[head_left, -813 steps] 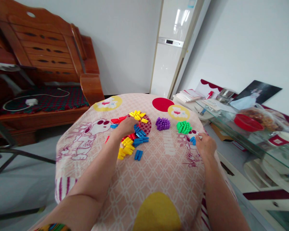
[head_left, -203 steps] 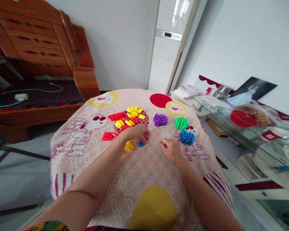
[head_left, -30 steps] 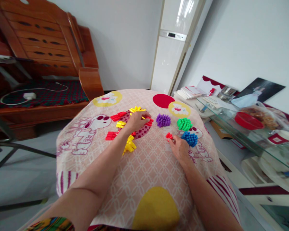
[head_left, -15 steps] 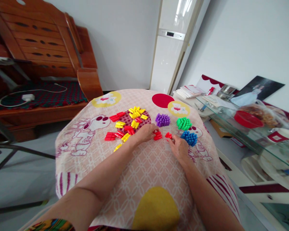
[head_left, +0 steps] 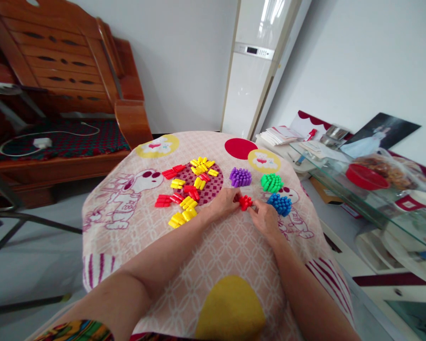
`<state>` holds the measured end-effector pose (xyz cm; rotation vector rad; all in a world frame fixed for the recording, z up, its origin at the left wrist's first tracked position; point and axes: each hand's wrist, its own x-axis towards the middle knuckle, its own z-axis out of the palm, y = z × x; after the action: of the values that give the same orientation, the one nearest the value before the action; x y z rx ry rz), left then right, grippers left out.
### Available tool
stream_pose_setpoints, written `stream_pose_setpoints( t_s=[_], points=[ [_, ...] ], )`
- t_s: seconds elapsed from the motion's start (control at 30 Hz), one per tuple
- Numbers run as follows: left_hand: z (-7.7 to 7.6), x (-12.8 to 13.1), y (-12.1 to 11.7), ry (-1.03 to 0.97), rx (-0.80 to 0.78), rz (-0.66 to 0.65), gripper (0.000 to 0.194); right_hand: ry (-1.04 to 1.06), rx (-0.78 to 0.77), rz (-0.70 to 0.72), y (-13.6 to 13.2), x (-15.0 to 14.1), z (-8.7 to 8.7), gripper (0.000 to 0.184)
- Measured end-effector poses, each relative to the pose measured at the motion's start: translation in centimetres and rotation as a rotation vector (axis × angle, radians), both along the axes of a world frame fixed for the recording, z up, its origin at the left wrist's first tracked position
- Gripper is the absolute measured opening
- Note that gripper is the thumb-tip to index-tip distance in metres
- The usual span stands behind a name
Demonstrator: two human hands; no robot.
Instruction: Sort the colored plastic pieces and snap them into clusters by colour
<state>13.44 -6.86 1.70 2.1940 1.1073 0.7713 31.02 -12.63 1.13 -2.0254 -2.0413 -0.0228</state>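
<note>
A small cluster of red pegs stands on the patterned cloth between my two hands. My left hand touches its left side with fingers pinched on red pegs. My right hand closes on its right side. Upright bundles of purple pegs, green pegs and blue pegs stand just beyond. Loose yellow pegs and loose red pegs lie scattered to the left.
A wooden bench with a white charger and cable stands at left. A tall white air conditioner is behind the table. A glass shelf with a red bowl, papers and a photo runs along the right.
My left hand has carried red pegs from the loose pile rightwards to the small red cluster by my right hand. The loose yellow pegs it covered now show.
</note>
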Motion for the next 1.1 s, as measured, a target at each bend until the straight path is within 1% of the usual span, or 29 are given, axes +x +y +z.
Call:
stream_pose_setpoints(
  t_s=[0.23,0.37,0.53,0.63,0.73,0.83,0.9,0.93,1.0,1.03,1.1],
  points=[
    [-0.9,0.7,0.8,0.004,0.02,0.057,0.016,-0.039,-0.024,-0.021,0.0,-0.1,0.1,0.022],
    [-1.1,0.9,1.0,0.024,0.044,0.066,0.016,-0.024,-0.033,-0.013,0.0,-0.2,0.4,0.021],
    [-0.6,0.6,0.7,0.037,0.06,0.035,0.014,0.022,-0.027,-0.002,0.0,0.1,0.4,0.019],
    [0.4,-0.2,1.1,0.07,0.083,0.076,0.018,0.052,-0.018,0.008,0.0,0.3,0.2,0.022],
    [2.2,-2.2,2.0,0.046,0.114,0.169,0.022,0.06,-0.01,0.001,0.0,0.3,0.1,0.023],
    [4.4,-5.5,3.3,0.012,0.161,0.311,0.022,0.054,-0.007,-0.006,-0.1,0.2,0.1,0.023],
    [5.5,-8.3,4.2,0.015,0.179,0.463,0.024,0.05,-0.01,-0.008,-0.1,0.1,0.2,0.023],
    [5.7,-9.8,4.6,0.029,0.18,0.551,0.026,0.046,-0.01,-0.01,-0.1,0.1,0.2,0.023],
    [5.6,-12.8,5.4,0.102,0.144,0.709,0.029,0.038,-0.01,-0.013,-0.1,0.1,0.2,0.023],
    [5.1,-14.2,5.7,0.148,0.119,0.785,0.029,0.033,-0.011,-0.012,-0.1,0.1,0.2,0.023],
    [3.9,-16.6,6.1,0.264,0.077,0.897,0.03,0.022,-0.015,-0.011,-0.1,0.0,0.3,0.022]
  ],
)
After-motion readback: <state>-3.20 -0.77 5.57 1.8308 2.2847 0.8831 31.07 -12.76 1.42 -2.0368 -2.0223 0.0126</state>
